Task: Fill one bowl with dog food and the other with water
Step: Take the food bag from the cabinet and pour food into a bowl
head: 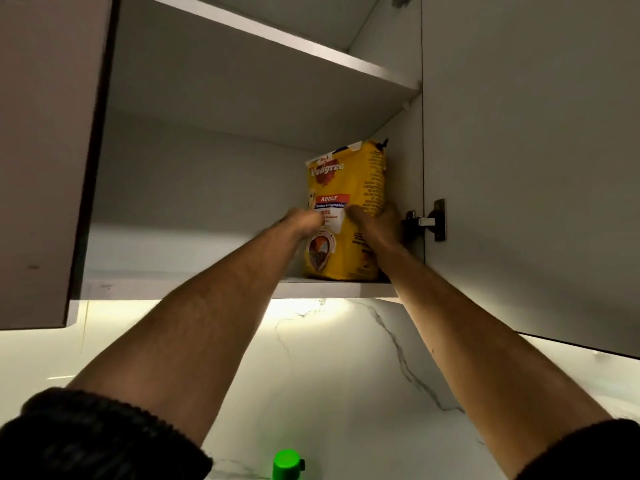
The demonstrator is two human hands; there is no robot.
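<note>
Two bare arms reach up into the open wall cabinet [214, 188], and both hands are on the yellow dog food bag [349, 188]. It stands upright on the cabinet's lower shelf [332, 288], tucked into the corner by the right side wall. The left hand [304, 221] presses against the bag's front, fingers curled onto the printed label. The right hand [375, 225] wraps the bag's right edge, thumb across the front, the other fingers hidden behind. Just right of that hand, a metal door hinge [424, 221] sits on the cabinet side. Above both hands, an upper shelf [294, 43] slants across. Below the forearms lies a lit marble-patterned wall, and a green cap [287, 462] pokes up between the dark sleeves.
</note>
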